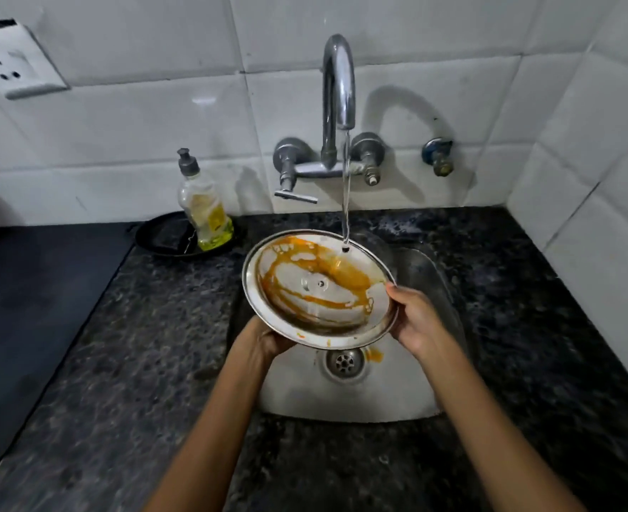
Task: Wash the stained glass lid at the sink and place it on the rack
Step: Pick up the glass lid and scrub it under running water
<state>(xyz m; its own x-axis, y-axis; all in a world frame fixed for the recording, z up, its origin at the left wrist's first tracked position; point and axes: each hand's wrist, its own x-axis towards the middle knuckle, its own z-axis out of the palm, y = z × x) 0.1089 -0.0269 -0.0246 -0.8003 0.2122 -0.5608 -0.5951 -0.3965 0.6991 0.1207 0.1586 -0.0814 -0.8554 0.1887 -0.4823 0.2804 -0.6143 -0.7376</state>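
Observation:
The round glass lid (319, 290) has a metal rim and orange-yellow stains smeared across its inner face. I hold it tilted above the steel sink (397, 393), inner side up. My left hand (266, 338) grips its lower left rim from underneath. My right hand (415, 319) holds the right rim, thumb on the edge. A thin stream of water falls from the chrome tap (338, 83) onto the lid's far edge. No rack is in view.
A dish soap bottle (203, 208) stands on a black dish (168, 236) left of the tap. An orange blob lies by the sink drain (343, 362). Dark speckled counter (138, 345) surrounds the sink. White tiled walls stand behind and to the right.

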